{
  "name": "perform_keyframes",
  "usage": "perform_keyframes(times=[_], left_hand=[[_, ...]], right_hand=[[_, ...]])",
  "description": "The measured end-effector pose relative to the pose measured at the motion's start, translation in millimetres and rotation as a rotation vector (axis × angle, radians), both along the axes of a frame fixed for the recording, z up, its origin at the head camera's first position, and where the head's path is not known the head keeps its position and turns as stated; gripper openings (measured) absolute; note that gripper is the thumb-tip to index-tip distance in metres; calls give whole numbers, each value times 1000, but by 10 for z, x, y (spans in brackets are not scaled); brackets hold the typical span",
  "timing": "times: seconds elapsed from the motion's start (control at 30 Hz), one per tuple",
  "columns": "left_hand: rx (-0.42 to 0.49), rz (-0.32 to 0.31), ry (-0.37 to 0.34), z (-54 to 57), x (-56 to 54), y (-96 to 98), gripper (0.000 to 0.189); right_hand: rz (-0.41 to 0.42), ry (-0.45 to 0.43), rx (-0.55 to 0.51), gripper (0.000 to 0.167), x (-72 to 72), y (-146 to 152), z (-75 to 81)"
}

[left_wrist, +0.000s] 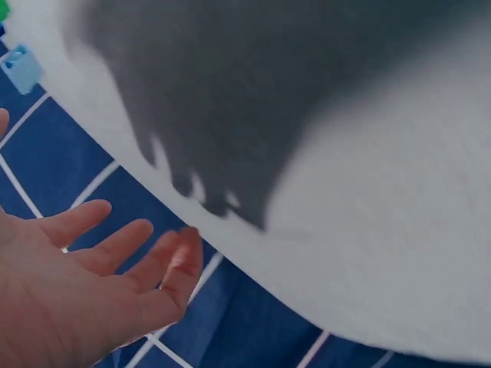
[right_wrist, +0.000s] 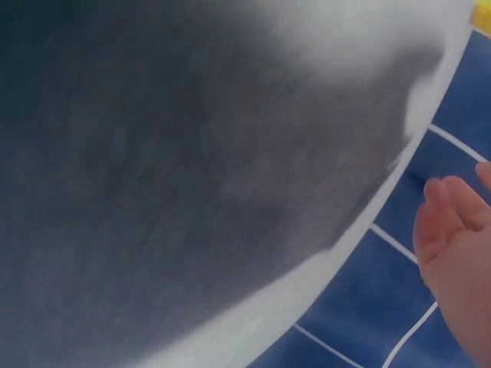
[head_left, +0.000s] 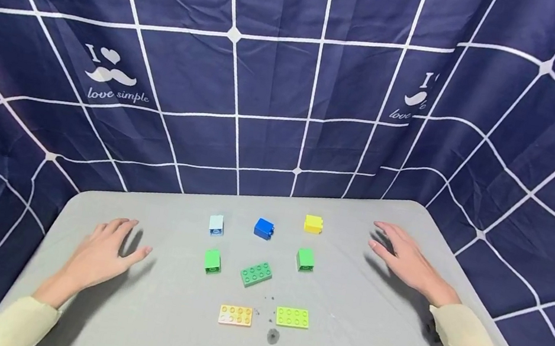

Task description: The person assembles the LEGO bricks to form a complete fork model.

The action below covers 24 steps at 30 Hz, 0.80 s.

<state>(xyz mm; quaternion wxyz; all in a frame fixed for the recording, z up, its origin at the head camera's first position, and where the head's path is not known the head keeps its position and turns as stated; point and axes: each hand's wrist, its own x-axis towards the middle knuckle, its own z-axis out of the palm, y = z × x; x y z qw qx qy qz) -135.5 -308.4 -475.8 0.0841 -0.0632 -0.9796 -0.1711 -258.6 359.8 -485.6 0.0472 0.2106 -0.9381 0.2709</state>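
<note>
Left hand and right hand, both loosely spread, flank eight bricks on a gray desk.

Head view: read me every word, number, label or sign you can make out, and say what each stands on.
"I", then a heart, with a moustache below: left print on the dark blue cloth.
"love simple": under that moustache.
"I" and "love": right print, same cloth; the rest is broken by a fold.
Bricks: no lettering discernible.
</note>
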Motion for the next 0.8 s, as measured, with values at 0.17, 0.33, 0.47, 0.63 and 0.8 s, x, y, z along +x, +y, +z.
perform_keyframes(times=[0.17, 0.33, 0.47, 0.63, 0.8], left_hand=[[136, -49, -10, 38, 38, 153, 69], [301, -42, -143, 100, 71, 311, 63], [413, -34, -233, 105, 84, 392, 57], [508, -30, -286, 82, 102, 480, 50], [623, -44, -327, 83, 113, 564, 48]], right_hand=[[17, -65, -117, 55, 48, -101, 28], [63, -192, -270, 48, 100, -190, 56], [116, -297, -372, 43, 138, -270, 74], [129, -395, -374, 42, 192, -395, 81], [124, -443, -392, 40, 248, -562, 109]])
